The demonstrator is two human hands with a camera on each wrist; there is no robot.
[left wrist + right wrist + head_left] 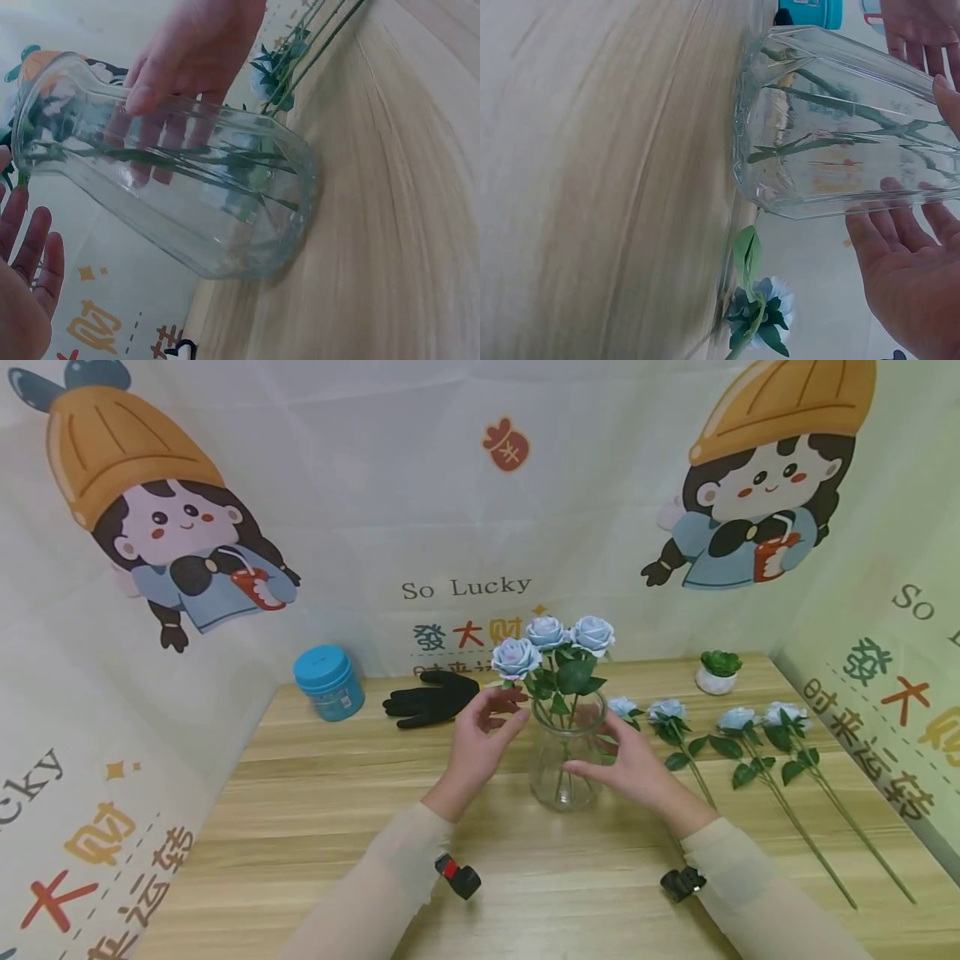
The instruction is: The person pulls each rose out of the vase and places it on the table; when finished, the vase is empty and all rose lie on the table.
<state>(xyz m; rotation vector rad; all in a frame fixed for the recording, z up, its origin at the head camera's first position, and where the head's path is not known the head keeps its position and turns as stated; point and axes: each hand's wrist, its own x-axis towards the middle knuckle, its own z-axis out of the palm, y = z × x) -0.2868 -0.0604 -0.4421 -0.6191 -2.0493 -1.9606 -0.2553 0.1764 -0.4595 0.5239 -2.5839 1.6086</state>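
A clear glass vase point(566, 760) stands upright on the table, holding three pale blue roses point(546, 632) whose stems cross inside the glass. My right hand point(637, 764) holds the vase from the right side. In the left wrist view its thumb lies on the near side, while the fingers show through the glass behind. To the left of the vase's rim is my left hand point(483, 735), below the leftmost bloom. Its fingers are loosely bent and hold nothing; whether they touch a leaf I cannot tell. The right wrist view shows the vase's base point(750, 127) on the wood.
More blue roses point(738, 720) lie on the wooden table point(315, 835) to the right, stems toward the front. At the back are a blue tub point(330, 683), a black glove point(431, 697) and a small potted succulent point(717, 672). A printed cloth point(352, 485) hangs behind.
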